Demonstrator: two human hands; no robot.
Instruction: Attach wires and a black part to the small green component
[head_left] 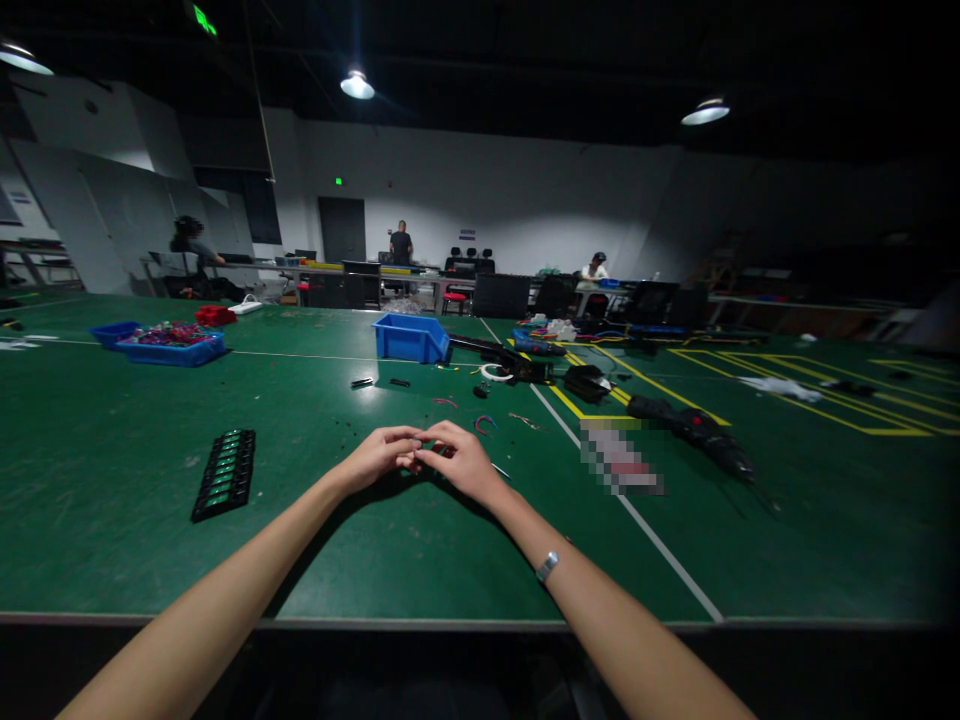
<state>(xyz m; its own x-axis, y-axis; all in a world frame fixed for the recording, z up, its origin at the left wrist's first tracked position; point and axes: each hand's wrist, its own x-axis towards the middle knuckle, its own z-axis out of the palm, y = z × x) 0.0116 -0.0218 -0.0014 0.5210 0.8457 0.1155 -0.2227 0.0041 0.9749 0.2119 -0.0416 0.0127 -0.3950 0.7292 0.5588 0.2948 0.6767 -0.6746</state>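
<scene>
From where I stand, both hands meet over the worktop (420,575), well in from its near edge, fingers curled and fingertips together. The left hand (377,455) and right hand (466,462) hide whatever small piece may be between them, so I can't tell what they grip. The black tray (243,472) of green strips lies toward the worktop's left edge, nearer the left hand, its long axis running away from the near edge, tipping slightly right.
</scene>
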